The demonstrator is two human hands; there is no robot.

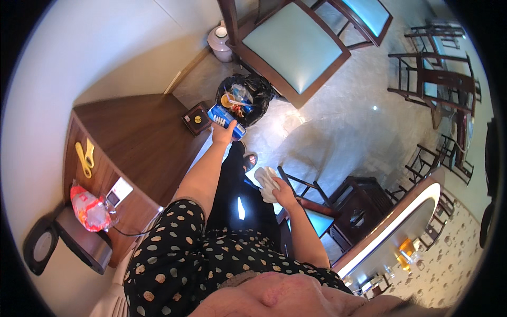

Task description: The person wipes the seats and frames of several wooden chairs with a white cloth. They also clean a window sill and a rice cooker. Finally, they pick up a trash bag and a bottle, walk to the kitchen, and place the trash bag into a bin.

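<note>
My left hand (223, 133) grips a blue pack (222, 117), its long side slanting from far left to near right, by the near edge of the black trash bag (262, 91), closer than my right hand (285, 194), which holds a white cloth (265, 184).

- On my feed, a blue-and-white package (220, 117) slants in the left hand (224, 132), partly covered by its grip.
- I see a crumpled white wad (266, 183), cloth or paper, in the right hand (285, 193).
</note>
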